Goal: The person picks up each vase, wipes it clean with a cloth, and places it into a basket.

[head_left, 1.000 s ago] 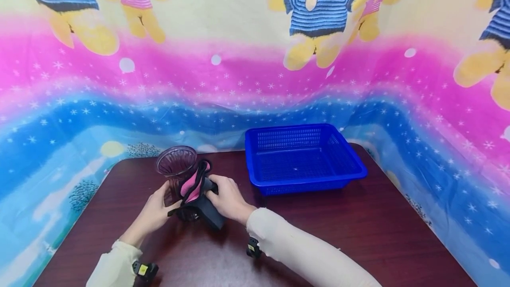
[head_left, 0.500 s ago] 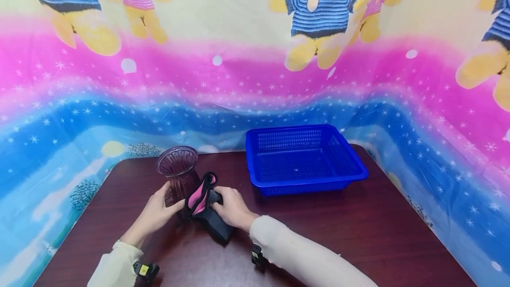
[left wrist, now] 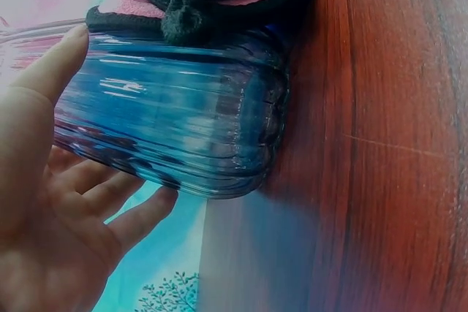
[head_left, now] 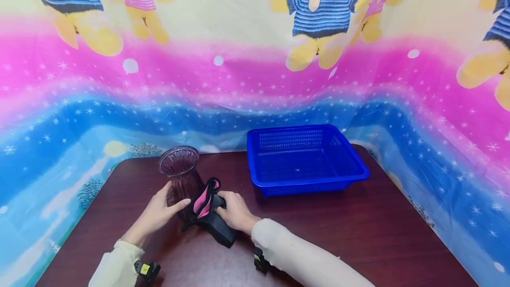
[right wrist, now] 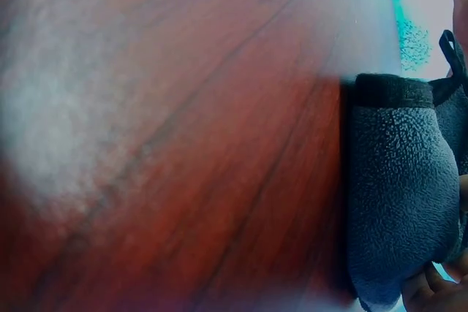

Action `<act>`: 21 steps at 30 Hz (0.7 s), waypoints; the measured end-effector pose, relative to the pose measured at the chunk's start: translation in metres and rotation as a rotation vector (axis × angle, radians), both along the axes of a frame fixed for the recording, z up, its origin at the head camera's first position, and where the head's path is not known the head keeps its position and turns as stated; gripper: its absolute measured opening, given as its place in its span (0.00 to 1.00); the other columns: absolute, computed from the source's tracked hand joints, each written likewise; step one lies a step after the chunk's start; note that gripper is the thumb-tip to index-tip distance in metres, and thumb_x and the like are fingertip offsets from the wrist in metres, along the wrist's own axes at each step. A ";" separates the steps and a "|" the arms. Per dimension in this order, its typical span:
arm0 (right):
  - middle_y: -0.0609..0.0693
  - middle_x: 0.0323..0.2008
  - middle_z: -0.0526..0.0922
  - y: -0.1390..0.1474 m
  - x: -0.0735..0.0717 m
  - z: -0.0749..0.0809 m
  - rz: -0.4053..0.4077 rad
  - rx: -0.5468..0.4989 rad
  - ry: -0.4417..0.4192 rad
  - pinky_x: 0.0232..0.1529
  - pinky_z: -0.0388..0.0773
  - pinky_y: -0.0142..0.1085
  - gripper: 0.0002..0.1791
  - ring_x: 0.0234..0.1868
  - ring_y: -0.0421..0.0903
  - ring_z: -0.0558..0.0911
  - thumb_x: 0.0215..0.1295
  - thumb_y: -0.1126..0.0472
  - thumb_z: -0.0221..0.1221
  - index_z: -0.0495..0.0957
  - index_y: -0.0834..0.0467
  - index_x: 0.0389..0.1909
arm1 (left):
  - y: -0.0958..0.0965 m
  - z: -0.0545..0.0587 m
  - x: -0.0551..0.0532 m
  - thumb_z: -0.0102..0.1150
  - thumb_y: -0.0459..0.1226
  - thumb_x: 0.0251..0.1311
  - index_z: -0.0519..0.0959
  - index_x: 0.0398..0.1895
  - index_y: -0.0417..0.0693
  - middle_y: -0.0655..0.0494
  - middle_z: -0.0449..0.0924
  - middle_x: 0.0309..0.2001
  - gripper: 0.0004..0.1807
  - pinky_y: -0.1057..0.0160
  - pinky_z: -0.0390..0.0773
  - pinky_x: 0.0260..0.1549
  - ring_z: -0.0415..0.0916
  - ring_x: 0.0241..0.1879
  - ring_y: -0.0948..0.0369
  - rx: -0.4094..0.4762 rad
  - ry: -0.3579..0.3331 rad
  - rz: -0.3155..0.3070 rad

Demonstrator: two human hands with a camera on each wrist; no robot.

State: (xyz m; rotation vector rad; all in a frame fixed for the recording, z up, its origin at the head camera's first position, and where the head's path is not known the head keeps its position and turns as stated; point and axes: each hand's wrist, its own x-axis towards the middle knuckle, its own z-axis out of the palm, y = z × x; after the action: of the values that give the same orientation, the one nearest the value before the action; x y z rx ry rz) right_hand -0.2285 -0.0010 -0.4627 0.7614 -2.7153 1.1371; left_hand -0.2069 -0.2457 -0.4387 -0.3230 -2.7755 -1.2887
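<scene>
A purple-tinted, ribbed glass vase [head_left: 185,189] with a flared rim stands upright on the left part of the table. My left hand [head_left: 159,214] holds it by the body, thumb on the near side and fingers round the far side. The left wrist view shows the vase's lower body [left wrist: 175,107] with its base right at the tabletop. Bunched in my right hand [head_left: 237,213] is a cloth [head_left: 218,228], dark grey outside and pink inside with black edging. It lies against the vase's right side, and its fuzzy grey face [right wrist: 402,188] fills the right of the right wrist view.
A blue plastic basket [head_left: 307,184] with perforated sides stands at the back right of the dark reddish-brown table [head_left: 318,234]. A printed curtain [head_left: 239,79] with bears hangs close behind the table and along both sides.
My right hand and the cloth have moved right and toward me along the vase, showing more of the vase's body and my left thumb. The vase stays in place in my left hand.
</scene>
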 end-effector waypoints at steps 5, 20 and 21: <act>0.43 0.27 0.83 0.001 0.000 0.000 -0.005 0.003 0.002 0.32 0.71 0.25 0.05 0.29 0.35 0.75 0.59 0.64 0.67 0.83 0.53 0.36 | 0.003 -0.002 0.001 0.62 0.49 0.68 0.54 0.77 0.35 0.28 0.68 0.69 0.44 0.42 0.78 0.60 0.74 0.65 0.37 0.004 0.017 0.008; 0.42 0.26 0.81 0.001 -0.002 -0.001 -0.005 0.009 -0.010 0.31 0.69 0.25 0.04 0.29 0.35 0.74 0.59 0.63 0.67 0.83 0.52 0.34 | 0.015 -0.011 0.004 0.65 0.48 0.64 0.55 0.77 0.36 0.31 0.61 0.72 0.46 0.36 0.72 0.63 0.65 0.69 0.38 0.010 0.121 0.111; 0.42 0.26 0.81 0.002 -0.002 -0.001 -0.004 0.008 -0.014 0.31 0.69 0.25 0.04 0.29 0.35 0.73 0.59 0.62 0.67 0.83 0.52 0.34 | 0.016 -0.011 0.004 0.65 0.49 0.64 0.54 0.77 0.36 0.31 0.61 0.72 0.47 0.35 0.70 0.64 0.64 0.70 0.38 0.008 0.121 0.118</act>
State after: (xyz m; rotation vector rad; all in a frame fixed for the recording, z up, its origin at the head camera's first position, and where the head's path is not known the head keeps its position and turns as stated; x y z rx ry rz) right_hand -0.2301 0.0005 -0.4638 0.7510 -2.7336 1.1354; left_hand -0.2031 -0.2299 -0.4501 -0.2249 -2.6450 -1.2108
